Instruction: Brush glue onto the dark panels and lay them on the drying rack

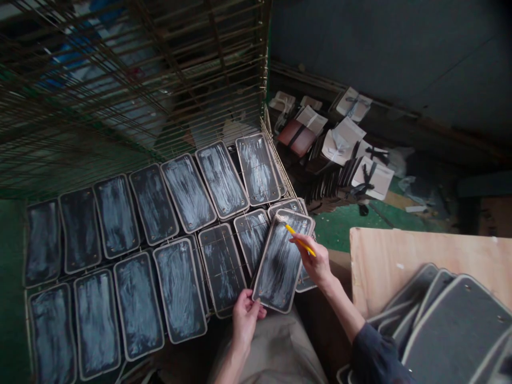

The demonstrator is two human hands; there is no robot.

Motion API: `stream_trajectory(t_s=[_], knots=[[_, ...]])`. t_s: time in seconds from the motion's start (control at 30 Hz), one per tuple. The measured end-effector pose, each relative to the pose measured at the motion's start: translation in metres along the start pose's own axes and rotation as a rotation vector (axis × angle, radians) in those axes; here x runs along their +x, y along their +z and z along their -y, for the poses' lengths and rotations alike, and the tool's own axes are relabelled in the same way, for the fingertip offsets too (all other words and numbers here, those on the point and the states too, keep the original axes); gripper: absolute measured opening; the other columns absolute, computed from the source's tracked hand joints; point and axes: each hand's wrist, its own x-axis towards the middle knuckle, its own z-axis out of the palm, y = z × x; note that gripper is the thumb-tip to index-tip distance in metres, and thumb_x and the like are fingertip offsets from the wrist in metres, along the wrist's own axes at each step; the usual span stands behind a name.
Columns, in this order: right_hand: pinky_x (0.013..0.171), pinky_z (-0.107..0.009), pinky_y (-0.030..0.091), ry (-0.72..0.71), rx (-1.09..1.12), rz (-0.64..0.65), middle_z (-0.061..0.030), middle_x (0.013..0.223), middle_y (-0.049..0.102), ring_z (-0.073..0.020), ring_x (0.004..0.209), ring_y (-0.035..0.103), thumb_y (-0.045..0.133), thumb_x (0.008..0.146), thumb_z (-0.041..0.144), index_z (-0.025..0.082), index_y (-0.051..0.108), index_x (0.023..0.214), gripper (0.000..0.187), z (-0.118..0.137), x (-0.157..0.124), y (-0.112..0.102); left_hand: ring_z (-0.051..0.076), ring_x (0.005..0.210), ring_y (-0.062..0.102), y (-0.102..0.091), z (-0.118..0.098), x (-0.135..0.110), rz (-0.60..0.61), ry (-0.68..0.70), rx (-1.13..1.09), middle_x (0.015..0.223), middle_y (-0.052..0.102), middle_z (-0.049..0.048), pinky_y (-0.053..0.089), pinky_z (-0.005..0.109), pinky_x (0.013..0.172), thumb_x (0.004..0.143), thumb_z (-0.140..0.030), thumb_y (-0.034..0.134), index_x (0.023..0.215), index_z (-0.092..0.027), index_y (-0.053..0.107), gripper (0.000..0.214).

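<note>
Panel over 4 o'clock corner of rack. Left hand pinching panel's 7 o'clock corner. Right hand gripping brush, tip at panel's 11 o'clock corner. Stack on board, 3 to 4 o'clock from panel.

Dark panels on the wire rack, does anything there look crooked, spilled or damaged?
The panel gripped by the left hand sits askew, overlapping those beside it in the view. Left of it, another panel looks patchy, its whitish streaks sparser than on most others. No clear spill or damage shows.
</note>
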Motion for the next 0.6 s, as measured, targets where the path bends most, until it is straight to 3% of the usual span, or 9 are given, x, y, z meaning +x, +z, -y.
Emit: stream_trajectory(t_s=[0.2, 0.33, 0.47, 0.6], knots=[[0.074, -0.027, 0.053, 0.074, -0.008, -0.136, -0.0055, 0.098, 0.068, -0.0167, 0.087, 0.067, 0.046, 0.095, 0.024, 0.021, 0.056, 0.112, 0.020, -0.016, 0.004, 0.001, 0.013, 0.053, 0.062, 0.006, -0.004, -0.007, 0.012, -0.038, -0.098, 0.058, 0.062, -0.0020, 0.051, 0.024, 0.054, 0.068, -0.039, 0.075, 0.083, -0.017, 0.051, 0.036], [0.076, -0.027, 0.053, 0.086, -0.071, -0.186, -0.0059, 0.096, 0.068, -0.0169, 0.087, 0.067, 0.047, 0.094, 0.023, 0.020, 0.056, 0.115, 0.023, -0.017, -0.011, -0.006, 0.012, 0.055, 0.063, 0.007, -0.004, -0.009, 0.007, -0.073, -0.169, 0.060, 0.064, -0.0020, 0.053, 0.025, 0.058, 0.067, -0.035, 0.076, 0.082, -0.017, 0.051, 0.035], [0.077, -0.029, 0.053, 0.069, -0.156, -0.112, -0.0082, 0.101, 0.067, -0.0180, 0.088, 0.066, 0.047, 0.094, 0.022, 0.020, 0.056, 0.115, 0.023, -0.004, -0.044, 0.000, 0.013, 0.056, 0.063, 0.004, -0.002, -0.008, 0.014, -0.092, -0.205, 0.061, 0.063, -0.0020, 0.054, 0.027, 0.059, 0.064, -0.033, 0.078, 0.083, -0.017, 0.050, 0.038], [0.075, -0.030, 0.052, 0.075, -0.174, 0.009, -0.0086, 0.097, 0.067, -0.0187, 0.085, 0.065, 0.046, 0.093, 0.019, 0.020, 0.055, 0.115, 0.024, 0.022, -0.098, 0.016, 0.014, 0.057, 0.065, -0.001, 0.001, -0.006, 0.036, -0.094, -0.194, 0.065, 0.065, -0.0009, 0.055, 0.028, 0.060, 0.066, -0.034, 0.077, 0.084, -0.016, 0.050, 0.037]])
